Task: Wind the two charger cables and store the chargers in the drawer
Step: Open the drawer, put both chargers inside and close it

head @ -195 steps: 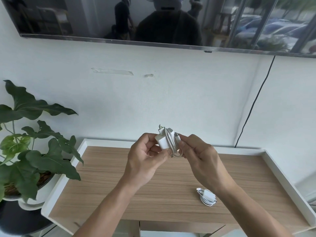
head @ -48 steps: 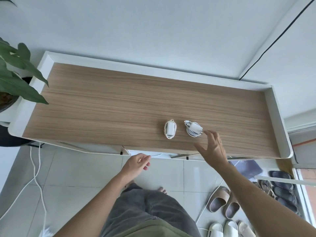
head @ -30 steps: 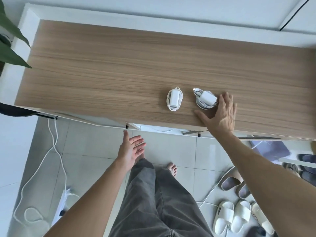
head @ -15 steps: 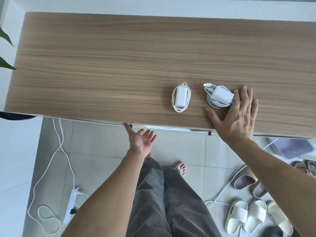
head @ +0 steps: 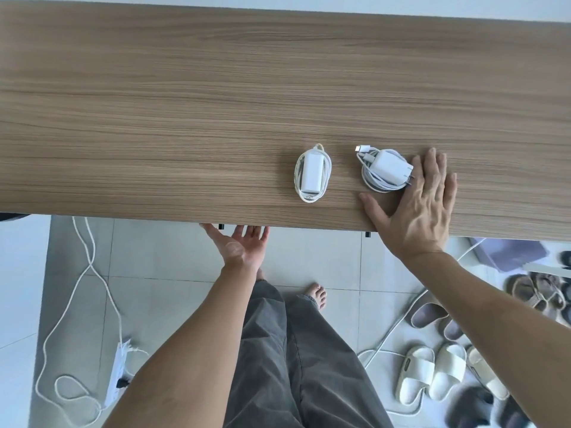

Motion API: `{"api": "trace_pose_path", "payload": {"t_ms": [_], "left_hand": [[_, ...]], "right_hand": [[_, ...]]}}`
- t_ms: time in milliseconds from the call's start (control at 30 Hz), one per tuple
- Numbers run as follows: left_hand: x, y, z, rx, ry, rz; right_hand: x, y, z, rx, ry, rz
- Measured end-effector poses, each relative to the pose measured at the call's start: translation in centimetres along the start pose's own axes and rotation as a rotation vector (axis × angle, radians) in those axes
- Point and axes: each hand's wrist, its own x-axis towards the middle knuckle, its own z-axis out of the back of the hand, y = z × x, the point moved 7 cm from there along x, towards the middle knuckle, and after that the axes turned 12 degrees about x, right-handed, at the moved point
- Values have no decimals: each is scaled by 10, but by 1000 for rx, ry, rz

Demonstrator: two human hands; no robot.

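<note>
Tabletop (head: pixel 185 103): wound charger (head: pixel 384 171) touching flat splayed right hand (head: pixel 415 208); left hand (head: pixel 241 245) spread, empty.

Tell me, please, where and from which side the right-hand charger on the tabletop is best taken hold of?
Grip the right-hand charger by its white block, pinching across the two long flat sides, coming from above. It lies flat on the tabletop with the cable coiled loosely around it, so the block is the firm part. Avoid its right end: the prongs stick out there, beside the right hand.

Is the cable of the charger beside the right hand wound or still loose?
Wound. The cable lies coiled around the charger; only its plug end sticks out.
</note>
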Motion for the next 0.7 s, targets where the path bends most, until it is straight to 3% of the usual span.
{"api": "trace_pose_path", "payload": {"t_ms": [333,467,567,633,700], "left_hand": [[-18,-4,24,-4,-23,74],[-36,-3,35,179,-99,77],[-52,6,45,584,-136,83],[-72,10,49,1169,-165,58],[-92,15,39,1701,-49,-45]], "right_hand": [[0,-2,-1,23,-2,-8],[-1,-3,0,50,8,-7],[-1,-3,1,72,25,-6],[-2,-4,3,88,51,-2],[-1,-5,6,125,76,-1]]}}
